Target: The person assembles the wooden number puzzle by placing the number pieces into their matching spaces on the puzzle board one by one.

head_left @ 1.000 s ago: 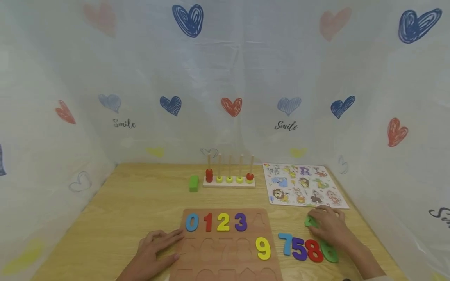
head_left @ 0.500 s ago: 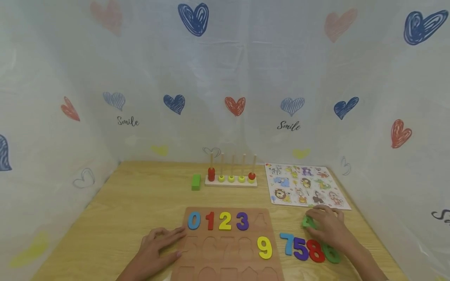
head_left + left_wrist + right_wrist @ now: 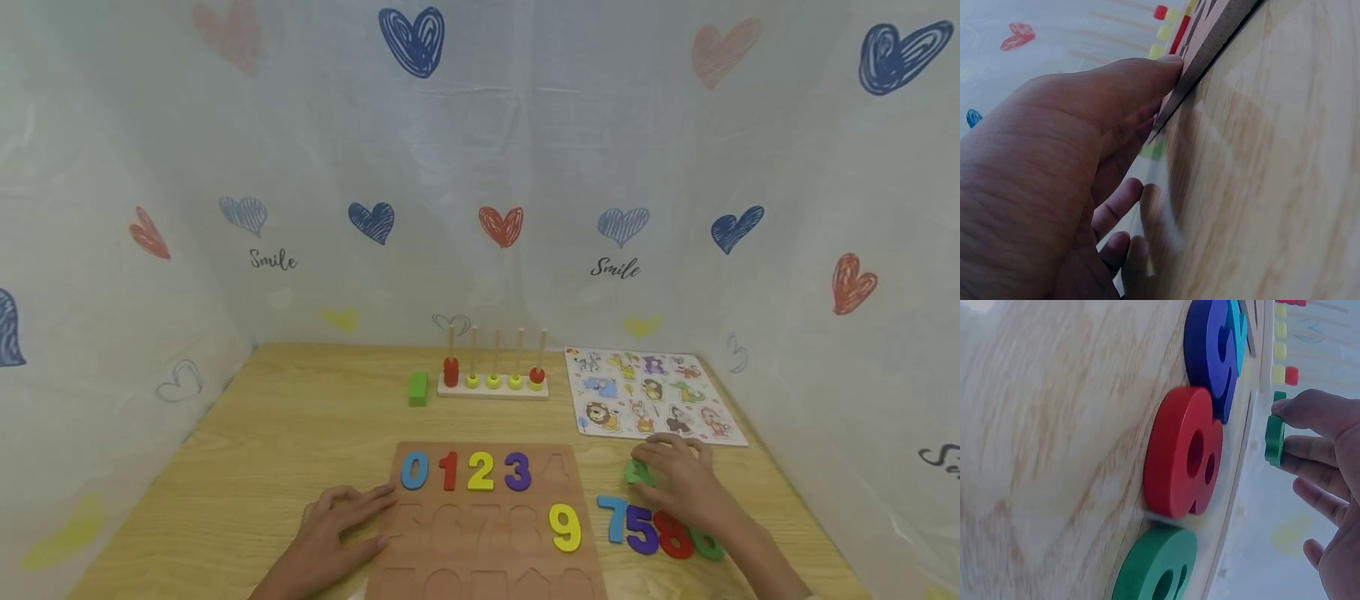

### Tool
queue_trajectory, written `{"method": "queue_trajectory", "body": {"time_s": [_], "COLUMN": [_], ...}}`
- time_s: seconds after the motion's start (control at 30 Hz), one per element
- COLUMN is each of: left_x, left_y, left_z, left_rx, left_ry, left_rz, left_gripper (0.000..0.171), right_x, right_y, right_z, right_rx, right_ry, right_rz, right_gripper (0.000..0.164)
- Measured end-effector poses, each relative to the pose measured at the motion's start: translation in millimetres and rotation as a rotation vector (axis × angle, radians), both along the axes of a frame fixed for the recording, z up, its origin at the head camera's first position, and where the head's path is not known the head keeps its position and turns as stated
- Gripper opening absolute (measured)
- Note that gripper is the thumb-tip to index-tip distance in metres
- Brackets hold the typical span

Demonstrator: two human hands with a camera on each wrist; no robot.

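Note:
My left hand (image 3: 330, 537) lies at the left edge of the wooden number board (image 3: 480, 497), fingers fairly straight, fingertips and thumb touching its side. The board's top row carries a blue 0 (image 3: 414, 471), red 1 (image 3: 447, 472), yellow 2 (image 3: 481, 472) and purple 3 (image 3: 517, 472); a yellow 9 (image 3: 565, 528) sits at the second row's right. Right of the board, my right hand (image 3: 686, 479) pinches a green number 4 (image 3: 1274, 439) between thumb and fingers, raised off the table in the right wrist view. Fingers hide part of it.
Beside the board lie a blue 7 (image 3: 614, 518), purple 5 (image 3: 641, 531), red 8 (image 3: 1175, 450) and green 6 (image 3: 1154, 562), close together. Farther back stand a green block (image 3: 417, 389) and a peg counter with beads (image 3: 492, 390). An animal puzzle board (image 3: 652, 393) lies back right.
My right hand has shifted left toward the board, carrying the green number 4. The left hand stays at the board's edge. The head view has shifted slightly.

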State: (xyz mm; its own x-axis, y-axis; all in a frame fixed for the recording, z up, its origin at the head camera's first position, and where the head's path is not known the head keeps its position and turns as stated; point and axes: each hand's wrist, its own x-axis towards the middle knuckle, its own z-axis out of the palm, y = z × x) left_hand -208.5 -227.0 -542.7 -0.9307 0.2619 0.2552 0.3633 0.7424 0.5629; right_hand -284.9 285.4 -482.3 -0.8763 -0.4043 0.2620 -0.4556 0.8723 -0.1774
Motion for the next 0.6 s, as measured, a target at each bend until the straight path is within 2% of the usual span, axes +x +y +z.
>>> {"method": "queue_trajectory", "body": {"time_s": [0.27,0.6], "left_x": [0.2,-0.4], "left_y": [-0.6,-0.9], "left_z": [0.9,0.4], "left_rx": [-0.030,-0.041], "left_ry": [-0.033,-0.019], "left_rz": [-0.004,-0.010], "left_gripper": [0.050,0.050], "right_x": [0.3,-1.6], "right_y": [-14.5,-29.8], "right_z": [0.3,-3.1], "right_rx": [-0.019,-0.051], "right_ry": [0.013,0.038], "right_rz": [0.046,0.108], "right_gripper": [0.040,0.039]}}
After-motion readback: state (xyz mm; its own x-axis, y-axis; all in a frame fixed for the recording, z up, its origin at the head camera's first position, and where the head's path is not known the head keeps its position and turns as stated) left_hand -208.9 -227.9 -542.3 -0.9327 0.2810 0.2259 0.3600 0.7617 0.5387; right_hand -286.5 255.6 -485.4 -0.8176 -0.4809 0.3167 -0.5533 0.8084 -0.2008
